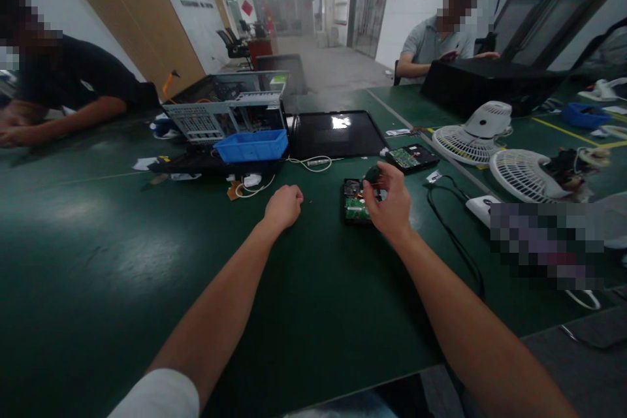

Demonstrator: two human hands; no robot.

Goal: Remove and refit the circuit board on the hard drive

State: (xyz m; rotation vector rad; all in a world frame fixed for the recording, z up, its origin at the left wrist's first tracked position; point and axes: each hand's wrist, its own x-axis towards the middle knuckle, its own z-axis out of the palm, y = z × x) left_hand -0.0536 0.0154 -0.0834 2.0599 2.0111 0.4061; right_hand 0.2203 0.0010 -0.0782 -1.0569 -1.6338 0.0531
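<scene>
My right hand (389, 199) is curled round a dark tool handle (372, 174) and holds it upright over a hard drive (353, 204) that lies with its green circuit board facing up on the green table (147, 255). My left hand (284, 206) rests as a loose fist on the table, to the left of the drive and apart from it; nothing shows in it. A second hard drive (412, 157) lies just beyond, to the right.
An open computer case (228, 114) with a blue bin (252, 145) stands at the back left, a black side panel (337, 134) beside it. Two white fans (473, 137) and a black cable (453, 235) lie right. Two other people sit at the table.
</scene>
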